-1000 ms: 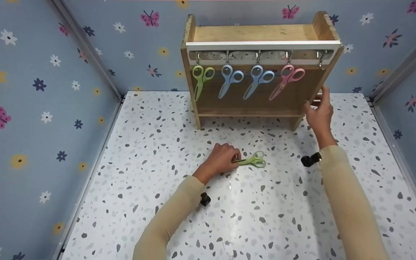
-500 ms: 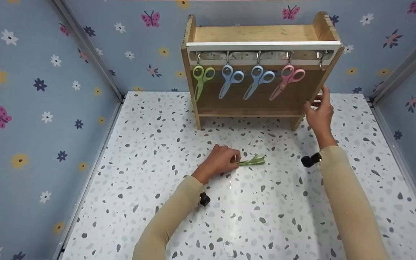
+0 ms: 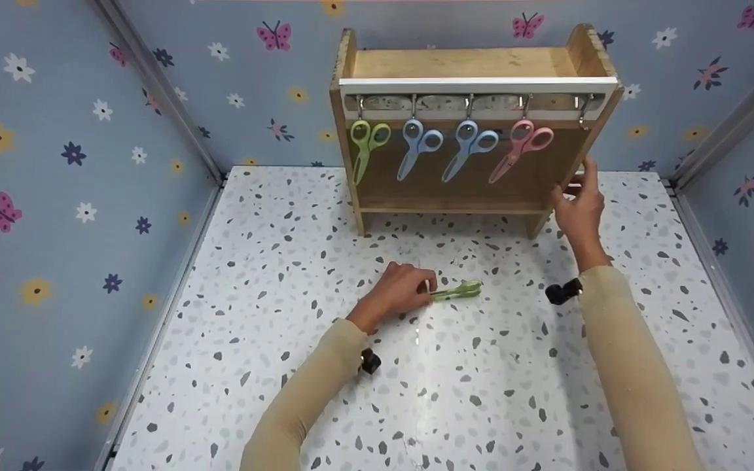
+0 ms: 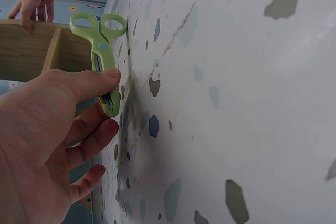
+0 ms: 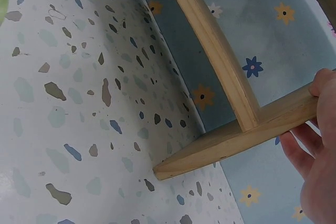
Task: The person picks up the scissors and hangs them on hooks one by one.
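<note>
My left hand (image 3: 405, 288) pinches a pair of green scissors (image 3: 463, 289) by the blade end, low over the speckled table. In the left wrist view the green scissors (image 4: 100, 38) stand on edge, handles pointing away from the palm, thumb on the blades. My right hand (image 3: 580, 203) grips the right side panel of a wooden rack (image 3: 459, 203); in the right wrist view the thumb lies on one face of the panel and fingers on the other. From the rack's hooks hang green scissors (image 3: 365, 147), two blue scissors (image 3: 416, 145) and pink scissors (image 3: 518, 147).
The rightmost hook (image 3: 583, 114) on the rack's white rail carries nothing. The rack stands at the back of a white speckled table (image 3: 482, 405). Blue flowered panels (image 3: 76, 229) close in the left, back and right sides.
The green scissors in my left hand have rolled from lying flat to standing on edge, so their handle loops look narrow in the head view. My right hand has stayed on the rack.
</note>
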`<state>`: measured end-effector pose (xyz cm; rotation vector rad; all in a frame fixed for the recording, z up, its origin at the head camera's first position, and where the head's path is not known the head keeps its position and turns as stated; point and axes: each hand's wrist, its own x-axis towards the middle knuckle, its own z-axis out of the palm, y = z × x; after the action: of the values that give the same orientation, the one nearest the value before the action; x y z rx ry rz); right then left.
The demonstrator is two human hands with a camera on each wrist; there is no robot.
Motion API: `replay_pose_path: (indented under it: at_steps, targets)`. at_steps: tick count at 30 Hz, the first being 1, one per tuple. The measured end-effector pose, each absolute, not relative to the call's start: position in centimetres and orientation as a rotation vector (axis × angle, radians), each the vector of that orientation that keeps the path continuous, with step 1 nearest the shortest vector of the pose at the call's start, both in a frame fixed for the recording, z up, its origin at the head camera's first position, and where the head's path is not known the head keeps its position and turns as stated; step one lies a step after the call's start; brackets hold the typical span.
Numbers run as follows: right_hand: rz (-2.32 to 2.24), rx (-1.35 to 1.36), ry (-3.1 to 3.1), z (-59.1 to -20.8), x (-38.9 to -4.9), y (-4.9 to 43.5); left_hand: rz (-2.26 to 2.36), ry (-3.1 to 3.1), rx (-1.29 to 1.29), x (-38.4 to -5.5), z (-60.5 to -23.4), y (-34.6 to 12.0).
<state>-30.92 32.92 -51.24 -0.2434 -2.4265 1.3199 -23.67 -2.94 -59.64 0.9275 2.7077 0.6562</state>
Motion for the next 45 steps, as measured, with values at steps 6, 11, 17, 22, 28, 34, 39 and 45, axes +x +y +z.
replay_pose_path:
  at_steps: [6,11,17,22,28,34,39,45]
  targets:
    - [1.291,-0.221,-2.417,-51.7,-31.0,33.1,0.714,2.721,0.918,-23.5,-59.3,-3.0]
    - [1.307,-0.23,-2.42,-51.6,-30.8,33.0,0.714,2.728,0.925,-23.4,-58.7,-2.9]
    - [1.313,-0.217,-2.421,-51.6,-30.8,32.9,0.76,2.772,1.024,-23.8,-58.0,-2.7]
    - [1.316,-0.22,-2.424,-51.6,-30.8,32.9,0.845,2.781,1.052,-24.1,-57.6,-2.4]
    - [1.327,-0.23,-2.42,-51.5,-30.7,33.0,0.889,2.781,1.061,-24.2,-56.7,-1.9]
    - [1.295,-0.208,-2.408,-51.5,-30.8,33.0,0.971,2.762,1.052,-24.5,-55.7,-1.1]
    - [1.278,-0.198,-2.409,-51.7,-30.8,33.0,0.988,2.746,1.025,-24.6,-54.7,-0.4]
    - [1.304,-0.22,-2.418,-51.4,-30.9,32.9,1.044,2.695,0.993,-24.8,-53.2,0.4]
